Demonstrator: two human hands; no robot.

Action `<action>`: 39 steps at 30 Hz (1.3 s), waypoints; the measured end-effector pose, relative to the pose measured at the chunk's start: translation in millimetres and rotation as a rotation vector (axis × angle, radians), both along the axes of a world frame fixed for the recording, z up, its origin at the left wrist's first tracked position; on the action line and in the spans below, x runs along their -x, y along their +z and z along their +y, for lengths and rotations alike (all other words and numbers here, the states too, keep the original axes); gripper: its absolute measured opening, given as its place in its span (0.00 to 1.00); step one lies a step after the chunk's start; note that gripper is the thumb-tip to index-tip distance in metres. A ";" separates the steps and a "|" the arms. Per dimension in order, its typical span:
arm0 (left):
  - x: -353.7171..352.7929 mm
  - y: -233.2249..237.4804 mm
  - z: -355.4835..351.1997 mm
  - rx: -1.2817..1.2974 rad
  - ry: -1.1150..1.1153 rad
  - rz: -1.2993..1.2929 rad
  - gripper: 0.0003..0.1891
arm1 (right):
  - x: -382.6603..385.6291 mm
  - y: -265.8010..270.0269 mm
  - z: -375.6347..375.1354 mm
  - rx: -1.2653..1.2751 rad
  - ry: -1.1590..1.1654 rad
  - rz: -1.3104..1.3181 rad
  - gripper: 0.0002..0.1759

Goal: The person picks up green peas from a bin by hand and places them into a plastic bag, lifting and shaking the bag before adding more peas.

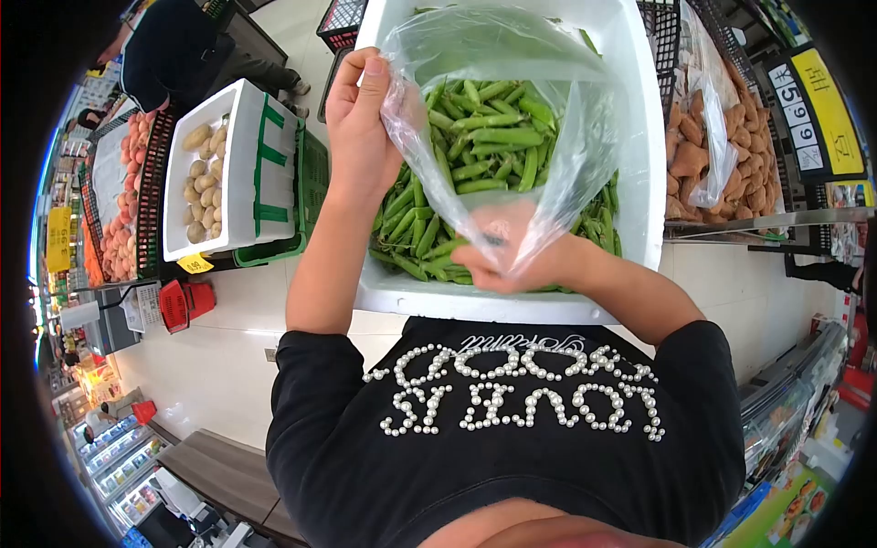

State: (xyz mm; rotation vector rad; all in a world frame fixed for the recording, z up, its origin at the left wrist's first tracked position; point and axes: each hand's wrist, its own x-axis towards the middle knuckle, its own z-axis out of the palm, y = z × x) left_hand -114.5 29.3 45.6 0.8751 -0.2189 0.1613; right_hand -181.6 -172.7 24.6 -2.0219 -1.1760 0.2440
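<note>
A clear plastic bag [585,119] is spread open above a white foam box [644,173] of green pea pods [493,137]. My left hand [365,119] pinches the bag's rim at its left side, thumb against the fingers. Lower down, my right hand [521,251] is closed at the near edge of the bag, with its plastic over the fingers; pods lie just beyond and beneath it. Pods show through the bag, and whether any are inside it I cannot tell.
Left of the box stand a white box [233,183] of potatoes and a green crate [312,173]. A person in dark clothes [174,55] bends at the upper left. Brown root vegetables [744,146] and a price sign [813,110] are at right; red baskets [183,301] sit lower left.
</note>
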 end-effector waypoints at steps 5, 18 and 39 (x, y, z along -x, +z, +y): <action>4.4 3.5 -2.3 0.007 -0.064 -0.009 0.09 | 27.5 12.2 -8.5 -0.645 0.177 -0.686 0.11; 4.7 6.8 1.2 0.038 -0.117 -0.060 0.08 | 0.5 80.5 -24.6 -0.312 -0.103 -0.793 0.14; 0.3 0.0 1.9 0.006 -0.127 -0.125 0.08 | 10.3 -33.8 14.7 0.581 0.141 0.074 0.26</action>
